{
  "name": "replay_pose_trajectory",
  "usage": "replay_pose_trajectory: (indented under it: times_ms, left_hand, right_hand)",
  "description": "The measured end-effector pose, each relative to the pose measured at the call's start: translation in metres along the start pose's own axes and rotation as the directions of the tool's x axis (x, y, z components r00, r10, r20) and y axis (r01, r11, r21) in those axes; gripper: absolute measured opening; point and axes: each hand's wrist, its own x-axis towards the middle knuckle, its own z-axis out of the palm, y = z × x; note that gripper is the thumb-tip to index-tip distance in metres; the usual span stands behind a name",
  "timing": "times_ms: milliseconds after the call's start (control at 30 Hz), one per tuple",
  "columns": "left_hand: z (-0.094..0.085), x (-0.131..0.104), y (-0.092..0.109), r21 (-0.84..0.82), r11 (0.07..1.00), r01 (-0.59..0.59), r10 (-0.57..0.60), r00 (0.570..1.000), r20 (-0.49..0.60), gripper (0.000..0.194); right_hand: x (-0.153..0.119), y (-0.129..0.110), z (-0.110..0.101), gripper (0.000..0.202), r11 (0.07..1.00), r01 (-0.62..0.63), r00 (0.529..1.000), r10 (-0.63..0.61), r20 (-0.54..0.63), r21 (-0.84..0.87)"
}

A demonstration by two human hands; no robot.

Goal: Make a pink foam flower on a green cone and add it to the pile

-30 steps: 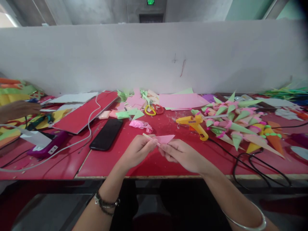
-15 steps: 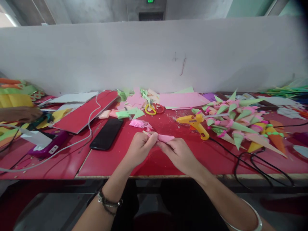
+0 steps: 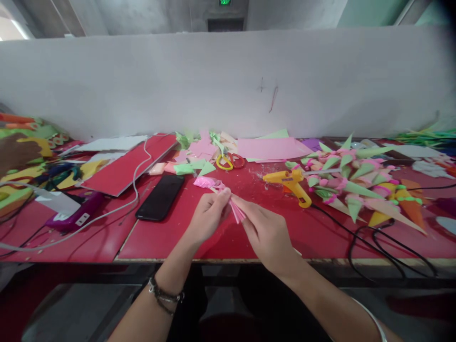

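Note:
Near the table's front edge, a small piece of folded pink paper is held between my two hands. My left hand pinches its upper end between thumb and fingers. The fingers of my right hand are closed on its right side, fingertips meeting those of my left hand. Just beyond my left hand lies a shiny pink packet. A yellow glue gun rests on the red table to the right, beside a pile of pink and green paper cones.
A black phone lies left of my hands. Scissors, paper scraps and pink sheets lie at the back. A purple power strip and white cable are at left, near another person's hand. Black cords loop at right.
The pink paper has swung from pointing right to pointing down towards me. My right hand has turned and its fingers reach over the paper. The other person's hand at far left has moved.

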Motion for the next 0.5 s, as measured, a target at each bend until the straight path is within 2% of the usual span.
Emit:
replay_pose_trajectory:
  times_ms: [133, 367, 433, 500]
  left_hand:
    - [0.002, 0.000, -0.001, -0.065, 0.996, 0.056, -0.058, 0.998, -0.028, 0.052]
    - [0.006, 0.004, -0.004, -0.193, 0.955, 0.225, -0.241, 0.968, -0.068, 0.046]
    - [0.006, 0.004, -0.005, -0.182, 0.951, 0.248, -0.260, 0.965, -0.044, 0.047]
    - [0.004, 0.003, -0.005, -0.165, 0.955, 0.246, -0.249, 0.969, 0.001, 0.047]
  right_hand:
    - [-0.001, 0.006, -0.002, 0.036, 0.995, 0.094, 0.996, -0.093, 0.016, -0.045]
    - [0.001, 0.012, -0.005, 0.032, 0.957, 0.215, 0.975, -0.200, 0.093, -0.196]
    - [0.001, 0.013, -0.005, 0.032, 0.975, 0.189, 0.979, -0.178, 0.103, -0.113]
    - [0.002, 0.014, -0.005, 0.031, 0.992, 0.099, 0.990, -0.106, 0.093, 0.076]
